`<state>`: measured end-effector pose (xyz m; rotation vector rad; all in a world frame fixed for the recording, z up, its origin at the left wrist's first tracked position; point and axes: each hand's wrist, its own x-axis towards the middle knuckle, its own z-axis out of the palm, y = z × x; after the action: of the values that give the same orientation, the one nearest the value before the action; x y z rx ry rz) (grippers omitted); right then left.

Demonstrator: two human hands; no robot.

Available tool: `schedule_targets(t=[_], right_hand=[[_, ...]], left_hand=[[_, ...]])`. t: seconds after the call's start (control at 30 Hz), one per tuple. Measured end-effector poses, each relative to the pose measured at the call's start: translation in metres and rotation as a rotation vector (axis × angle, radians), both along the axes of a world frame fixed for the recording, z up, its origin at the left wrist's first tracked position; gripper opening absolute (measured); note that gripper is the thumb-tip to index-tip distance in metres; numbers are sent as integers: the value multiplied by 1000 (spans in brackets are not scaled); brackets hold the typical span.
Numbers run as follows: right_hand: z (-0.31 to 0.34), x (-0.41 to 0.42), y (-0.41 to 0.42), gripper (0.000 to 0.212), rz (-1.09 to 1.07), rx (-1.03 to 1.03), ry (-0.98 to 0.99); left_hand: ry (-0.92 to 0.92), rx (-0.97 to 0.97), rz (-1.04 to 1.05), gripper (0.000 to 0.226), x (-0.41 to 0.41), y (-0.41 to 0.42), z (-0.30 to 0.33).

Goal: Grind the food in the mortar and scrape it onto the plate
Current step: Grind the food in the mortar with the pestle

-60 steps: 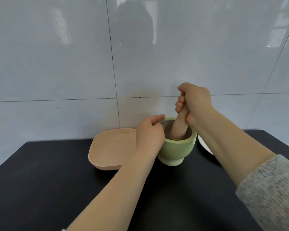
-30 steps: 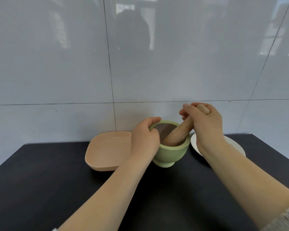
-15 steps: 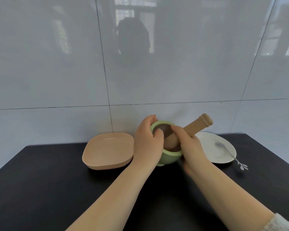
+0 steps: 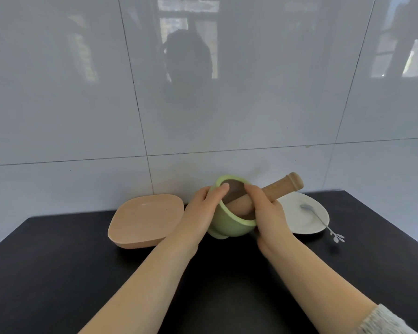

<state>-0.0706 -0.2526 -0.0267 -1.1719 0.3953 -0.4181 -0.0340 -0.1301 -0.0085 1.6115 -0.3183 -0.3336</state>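
A pale green mortar (image 4: pixel 229 225) sits near the back of the black table, tipped with its mouth toward me. Its inside (image 4: pixel 234 191) looks dark brown. A wooden pestle (image 4: pixel 285 186) leans in it, handle pointing up and right. My left hand (image 4: pixel 200 213) grips the mortar's left rim, thumb on the edge. My right hand (image 4: pixel 268 213) clasps the mortar's right side, with the thumb lying over the pestle shaft. A square peach plate (image 4: pixel 145 218) lies just left of the mortar, with nothing visible on it.
A white plate (image 4: pixel 299 225) lies to the right of the mortar, with a small pale spoon (image 4: pixel 321 220) resting on it, handle hanging over the rim. A tiled wall (image 4: pixel 203 92) rises right behind the black table (image 4: pixel 58 273).
My right hand slid down from the pestle's top to the mortar's right side. The pestle now leans to the right. The mortar has tipped toward me between both hands.
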Motion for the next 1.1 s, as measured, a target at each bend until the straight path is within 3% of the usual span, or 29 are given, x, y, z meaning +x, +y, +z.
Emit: schedule_targets(t=[0.2, 0.37, 0.47, 0.53, 0.93, 1.1], right_hand=[[2, -2, -3, 30, 45, -89, 10], [15, -10, -15, 42, -50, -184, 6], [25, -19, -24, 26, -196, -263, -20], [26, -23, -27, 37, -219, -266, -46], [17, -26, -50, 45, -284, 231, -75], [16, -23, -53, 43, -267, 233, -79]], left_hand=[[201, -38, -104, 33, 2, 8, 0], [276, -83, -67, 33, 4, 13, -2], [282, -98, -65, 28, 3, 13, -2], [272, -103, -69, 25, 3, 13, -2], [205, -147, 10, 22, 4, 9, -9], [68, -78, 44, 28, 3, 7, -7]])
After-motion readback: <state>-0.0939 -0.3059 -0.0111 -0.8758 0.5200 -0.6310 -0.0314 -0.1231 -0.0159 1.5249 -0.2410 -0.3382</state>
